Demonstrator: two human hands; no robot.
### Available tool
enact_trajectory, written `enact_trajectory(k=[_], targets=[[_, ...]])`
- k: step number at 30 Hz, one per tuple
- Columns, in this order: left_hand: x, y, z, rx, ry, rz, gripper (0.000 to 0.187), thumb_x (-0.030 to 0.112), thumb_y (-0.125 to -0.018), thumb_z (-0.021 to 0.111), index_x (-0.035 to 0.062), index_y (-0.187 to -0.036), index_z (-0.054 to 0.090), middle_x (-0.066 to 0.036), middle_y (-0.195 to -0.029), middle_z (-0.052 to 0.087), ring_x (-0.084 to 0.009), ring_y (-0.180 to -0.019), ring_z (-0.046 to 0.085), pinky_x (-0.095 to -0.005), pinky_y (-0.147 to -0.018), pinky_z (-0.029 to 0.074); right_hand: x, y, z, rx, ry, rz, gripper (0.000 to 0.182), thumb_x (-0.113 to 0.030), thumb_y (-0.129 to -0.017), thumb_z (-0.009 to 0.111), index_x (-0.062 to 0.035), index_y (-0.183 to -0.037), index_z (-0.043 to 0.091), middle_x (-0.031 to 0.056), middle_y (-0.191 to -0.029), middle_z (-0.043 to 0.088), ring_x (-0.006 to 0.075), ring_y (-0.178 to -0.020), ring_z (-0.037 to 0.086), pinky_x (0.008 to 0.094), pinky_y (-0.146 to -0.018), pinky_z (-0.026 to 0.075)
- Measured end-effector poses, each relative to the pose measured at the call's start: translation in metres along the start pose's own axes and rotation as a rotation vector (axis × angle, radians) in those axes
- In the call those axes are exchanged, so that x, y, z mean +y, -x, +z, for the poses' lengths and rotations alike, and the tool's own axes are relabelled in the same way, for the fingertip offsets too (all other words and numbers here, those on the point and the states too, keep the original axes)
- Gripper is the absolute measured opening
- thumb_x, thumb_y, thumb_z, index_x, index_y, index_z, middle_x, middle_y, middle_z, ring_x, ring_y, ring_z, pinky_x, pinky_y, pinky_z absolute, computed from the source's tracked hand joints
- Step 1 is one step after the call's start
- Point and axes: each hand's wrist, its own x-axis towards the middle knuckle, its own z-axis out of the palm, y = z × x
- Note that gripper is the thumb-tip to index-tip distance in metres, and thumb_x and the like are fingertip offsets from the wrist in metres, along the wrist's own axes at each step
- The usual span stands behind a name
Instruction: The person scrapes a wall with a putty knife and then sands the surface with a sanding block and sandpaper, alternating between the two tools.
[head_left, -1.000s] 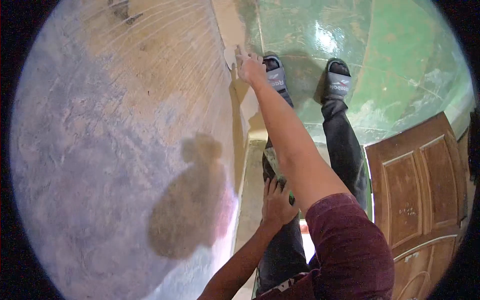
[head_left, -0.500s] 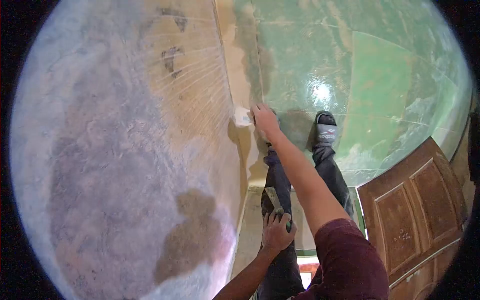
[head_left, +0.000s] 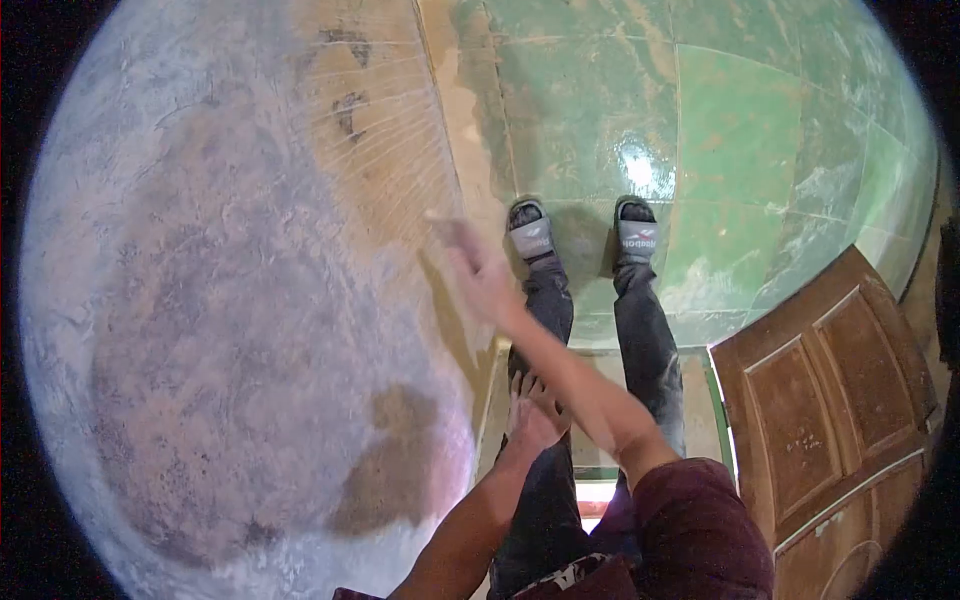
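Observation:
My right hand (head_left: 480, 275), smeared by motion, is at the lower part of the wall (head_left: 290, 290). A small whitish piece (head_left: 433, 216) shows faintly at its fingertips; its kind cannot be made out. Below, my left hand (head_left: 538, 415) is in front of my left leg, partly behind my right forearm. Its fingers are curled. The putty knife seen in it half a second ago is hidden now. Tan patches with pale streaks and dark spots mark the wall beside my right hand.
My feet, in grey slides (head_left: 531, 238), stand on a wet, shiny green tiled floor (head_left: 590, 100) close to the wall. A brown panelled door (head_left: 820, 400) is at the lower right. A shadow falls on the wall at the lower left.
My right hand has swung left from the wall's foot onto the wall, with the whitish piece at its fingers. My left hand has shifted slightly up and left; its putty knife no longer shows.

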Motion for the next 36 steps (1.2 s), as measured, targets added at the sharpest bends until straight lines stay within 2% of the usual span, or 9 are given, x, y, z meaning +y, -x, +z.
enact_trajectory(k=[2,7,11,13,19,20,22,26,36], targets=[[-0.002,0.005,0.0,-0.036,0.175,-0.01,0.035,0.038,-0.086,0.062,0.0111,-0.108,0.065,-0.023,-0.123,0.062,-0.0406,-0.126,0.049,-0.0585,-0.115,0.025,-0.038,0.035,0.038,-0.173,-0.087,0.233,0.049,-0.01,-0.101,0.051,-0.0006,-0.148,0.041,0.0168,-0.145,0.053,0.024,-0.135,0.05,0.0347,-0.112,0.038],[0.013,-0.017,-0.031,-0.095,0.01,-0.141,0.028,0.033,-0.087,0.065,0.0097,-0.102,0.062,-0.023,-0.123,0.063,-0.0425,-0.123,0.051,-0.0608,-0.111,0.029,-0.038,0.072,0.114,-0.191,0.146,-0.167,0.052,-0.005,-0.097,0.045,-0.0021,-0.149,0.04,0.0196,-0.152,0.043,0.0328,-0.143,0.038,0.0375,-0.117,0.033],[0.002,-0.008,-0.022,-0.087,-0.009,-0.132,0.028,0.034,-0.087,0.064,0.01,-0.102,0.062,-0.024,-0.12,0.064,-0.0429,-0.122,0.051,-0.0599,-0.112,0.028,-0.066,0.028,0.105,-0.192,0.005,0.166,0.05,0.0,-0.097,0.043,-0.0017,-0.147,0.043,0.0192,-0.156,0.037,0.0291,-0.145,0.035,0.0346,-0.119,0.029],[0.0,-0.012,-0.022,-0.091,-0.007,-0.117,0.029,0.034,-0.088,0.064,0.0099,-0.103,0.062,-0.024,-0.119,0.065,-0.0428,-0.123,0.051,-0.0596,-0.113,0.028,-0.064,0.036,0.111,-0.142,0.202,-0.019,0.052,0.001,-0.096,0.041,-0.0014,-0.148,0.04,0.0205,-0.157,0.033,0.0287,-0.146,0.034,0.0357,-0.119,0.029],[-0.012,-0.01,-0.024,-0.091,0.03,-0.139,0.031,0.036,-0.088,0.064,0.0089,-0.101,0.064,-0.022,-0.119,0.065,-0.0422,-0.123,0.052,-0.0592,-0.113,0.028,-0.063,0.017,0.106,-0.164,0.333,-0.147,0.057,0.003,-0.095,0.038,-0.0028,-0.152,0.033,0.0198,-0.157,0.035,0.0291,-0.146,0.034,0.0368,-0.119,0.029],[-0.014,-0.012,-0.023,-0.063,0.026,-0.117,0.03,0.036,-0.088,0.064,0.0088,-0.099,0.064,-0.022,-0.118,0.066,-0.042,-0.122,0.052,-0.0591,-0.112,0.028,-0.061,0.019,0.106,-0.165,0.335,-0.142,0.057,0.003,-0.095,0.038,-0.0028,-0.152,0.033,0.0198,-0.157,0.035,0.0291,-0.146,0.034,0.0368,-0.119,0.029],[-0.014,-0.013,-0.021,-0.04,0.027,-0.098,0.029,0.036,-0.087,0.064,0.0088,-0.098,0.064,-0.021,-0.116,0.066,-0.0418,-0.122,0.052,-0.059,-0.112,0.028,-0.061,0.028,0.103,-0.245,0.322,-0.048,0.065,0.003,-0.09,0.032,-0.0046,-0.154,0.03,0.0164,-0.161,0.028,0.0336,-0.148,0.028,0.0483,-0.122,0.022],[-0.011,-0.024,-0.036,-0.053,0.011,-0.097,0.03,0.036,-0.087,0.065,0.0085,-0.098,0.063,-0.021,-0.111,0.066,-0.0413,-0.121,0.052,-0.0592,-0.112,0.028,-0.068,0.043,0.1,-0.286,0.298,-0.126,0.057,0.0,-0.096,0.042,-0.0042,-0.152,0.035,0.0186,-0.156,0.036,0.0324,-0.146,0.033,0.0406,-0.12,0.026],[-0.003,-0.037,-0.053,-0.179,-0.026,-0.114,0.039,0.038,-0.09,0.06,0.0072,-0.113,0.067,-0.026,-0.125,0.063,-0.0393,-0.132,0.048,-0.0581,-0.116,0.024,-0.061,0.032,0.098,-0.305,0.487,-0.144,0.059,-0.005,-0.097,0.038,-0.0095,-0.156,0.03,0.0147,-0.16,0.031,0.0341,-0.149,0.027,0.053,-0.12,0.02]])
